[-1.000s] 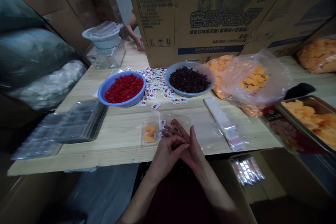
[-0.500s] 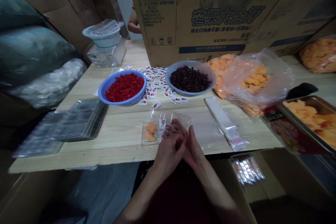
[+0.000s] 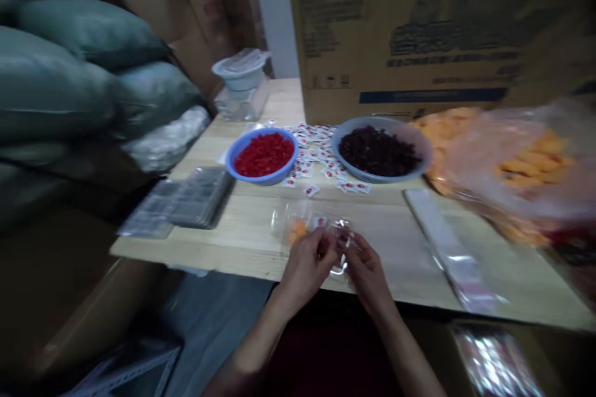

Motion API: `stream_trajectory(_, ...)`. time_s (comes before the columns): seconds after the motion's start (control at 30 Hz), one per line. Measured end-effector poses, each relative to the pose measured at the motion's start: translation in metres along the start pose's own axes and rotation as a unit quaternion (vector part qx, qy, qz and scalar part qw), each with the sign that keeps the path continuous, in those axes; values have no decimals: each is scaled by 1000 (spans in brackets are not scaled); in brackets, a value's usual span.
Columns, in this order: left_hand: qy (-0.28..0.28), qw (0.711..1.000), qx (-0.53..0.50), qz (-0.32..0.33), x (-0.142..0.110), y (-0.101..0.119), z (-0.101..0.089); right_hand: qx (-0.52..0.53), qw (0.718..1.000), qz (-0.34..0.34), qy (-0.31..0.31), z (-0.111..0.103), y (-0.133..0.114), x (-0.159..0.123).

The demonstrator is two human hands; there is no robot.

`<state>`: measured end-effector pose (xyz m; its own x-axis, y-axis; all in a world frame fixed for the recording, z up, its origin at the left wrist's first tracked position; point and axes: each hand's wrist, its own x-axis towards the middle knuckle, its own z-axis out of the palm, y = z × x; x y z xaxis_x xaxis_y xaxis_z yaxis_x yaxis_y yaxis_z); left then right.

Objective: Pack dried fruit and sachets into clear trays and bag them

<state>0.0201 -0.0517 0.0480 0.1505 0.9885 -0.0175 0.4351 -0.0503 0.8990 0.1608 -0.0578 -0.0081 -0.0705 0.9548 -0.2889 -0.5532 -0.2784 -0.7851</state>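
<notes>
Head view, blurred carton lettering, red-printed sachets

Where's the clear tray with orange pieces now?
Head view, centre: the clear tray lies on the table between the left hand and the blue bowl.

"Your surface?"
"I've got a pale wooden table: round blue plastic bowl, round translucent plastic bowl, small white-and-red packets scattered between them."
"Nearer the front?"
"I see stacked clear plastic trays on the left, one clear plastic tray mid-front."
</notes>
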Motion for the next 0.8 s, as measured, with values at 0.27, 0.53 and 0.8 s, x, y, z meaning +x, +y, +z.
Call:
stream_trajectory(0.27,57,908,414,-35,-27,-34,-118,-18,999,29,9,2,3,24)
stream_trajectory(0.53,-151,827,542,-23,-46,-104,-172,-42,996,13,77,-12,-16,24)
stream_trajectory(0.8,72,990,103,-57,-34,-55,-141,-354,895,-270,39,10,-33,-3)
